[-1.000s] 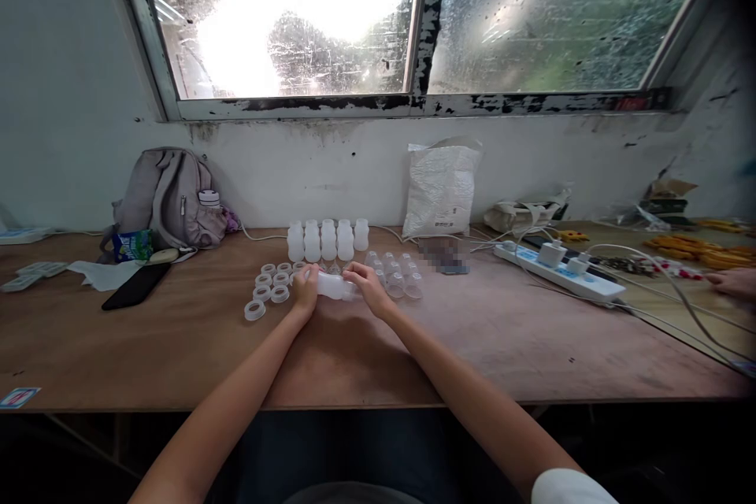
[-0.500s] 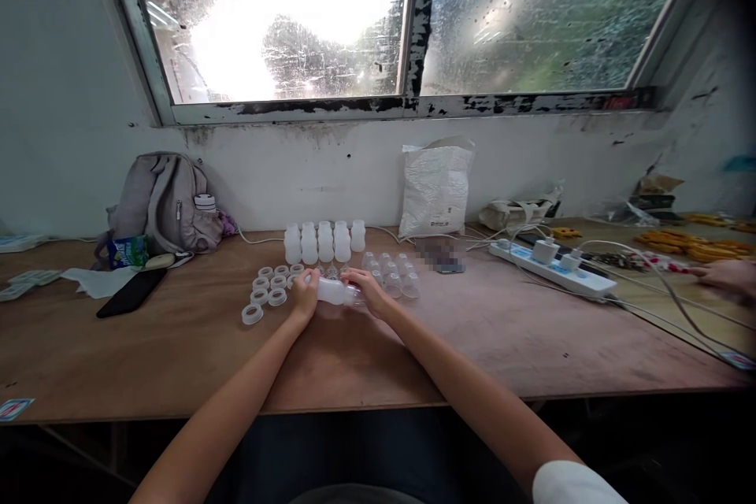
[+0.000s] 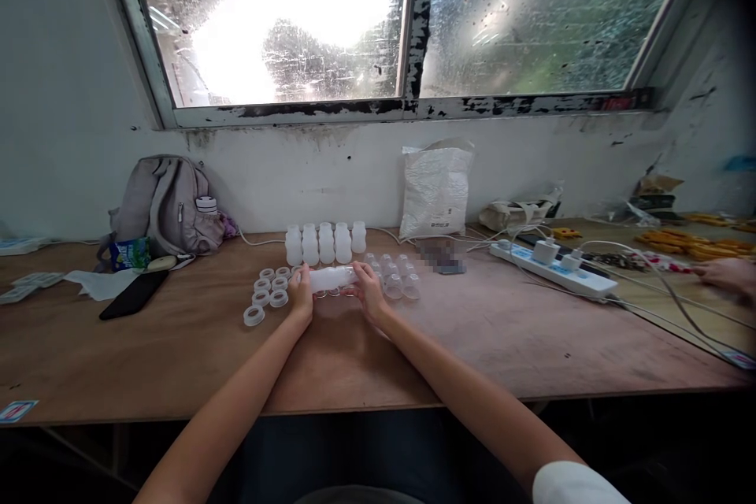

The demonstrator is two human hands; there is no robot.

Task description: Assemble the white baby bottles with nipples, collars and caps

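A translucent white plastic bottle with a smooth, rounded, waisted body [image 3: 329, 278] is held on its side at the middle of the scene, its length running from left to right, roughly level. Both ends are partly covered, their details too hidden to tell.

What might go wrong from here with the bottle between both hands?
The white bottle, held sideways between the left hand and right hand, might slip if either grip loosens. Lifting carelessly could topple the upright bottles behind it. The right hand might also nudge the clear cups beside it.
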